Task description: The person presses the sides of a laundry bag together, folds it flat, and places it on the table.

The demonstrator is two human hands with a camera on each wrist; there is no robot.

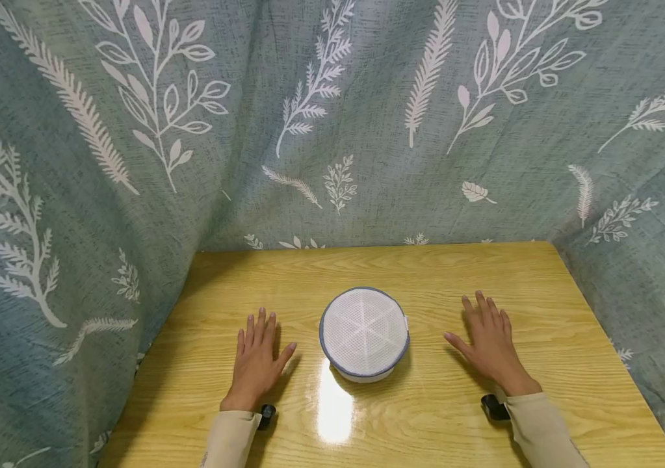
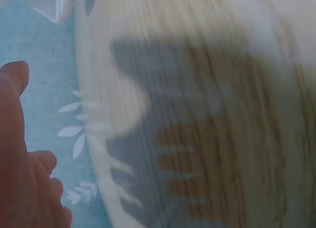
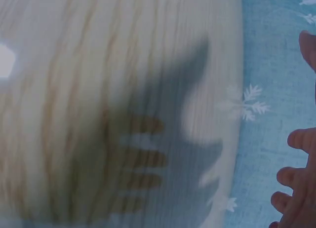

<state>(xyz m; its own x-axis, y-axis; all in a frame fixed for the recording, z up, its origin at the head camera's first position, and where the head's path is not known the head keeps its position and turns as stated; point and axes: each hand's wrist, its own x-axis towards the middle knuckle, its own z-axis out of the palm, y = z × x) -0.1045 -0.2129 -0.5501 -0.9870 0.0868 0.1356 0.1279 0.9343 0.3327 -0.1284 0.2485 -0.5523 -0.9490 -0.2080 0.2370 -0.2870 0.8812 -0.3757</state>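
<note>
From my remote seat, the head camera shows me a round white mesh item (image 1: pixel 364 328) with a blue rim, standing near the middle of a yellow wood-grain table (image 1: pixel 455 279). Pale lines meet at the centre of its top, and a small white tag sticks out at its right edge. A person's left hand (image 1: pixel 257 364) is just beside it on the left, and the right hand (image 1: pixel 489 341) a little apart on the right. Both are open, fingers extended, thumbs pointing inward, holding nothing. My wrist views show each hand's shadow on the wood. A blue-green leaf-patterned curtain (image 1: pixel 367 117) surrounds the table.
</note>
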